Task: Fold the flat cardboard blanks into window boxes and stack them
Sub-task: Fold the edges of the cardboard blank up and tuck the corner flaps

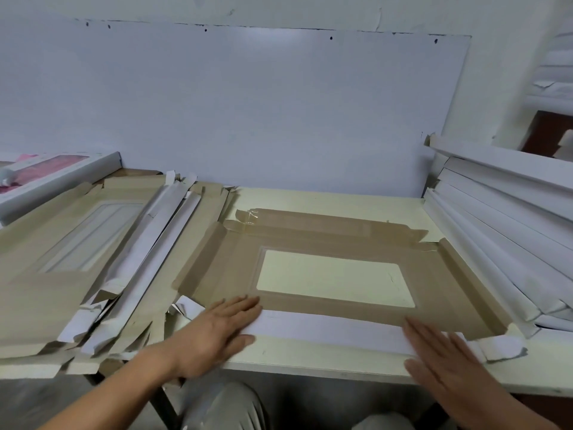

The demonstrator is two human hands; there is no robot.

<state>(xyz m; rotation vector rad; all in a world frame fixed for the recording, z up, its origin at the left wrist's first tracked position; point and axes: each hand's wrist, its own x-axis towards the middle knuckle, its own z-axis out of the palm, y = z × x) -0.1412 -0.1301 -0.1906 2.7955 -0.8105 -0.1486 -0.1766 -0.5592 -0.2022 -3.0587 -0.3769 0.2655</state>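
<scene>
Pale table (310,356) — one windowed blank (310,240), blank pile (77,259) left.

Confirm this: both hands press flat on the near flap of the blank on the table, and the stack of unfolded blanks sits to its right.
Not quite. The head view shows the blanks stacked to its left. Both hands, left and right, do press the blank's near flap.

Probably packing workshop: stacked cardboard blanks (77,259)
</scene>
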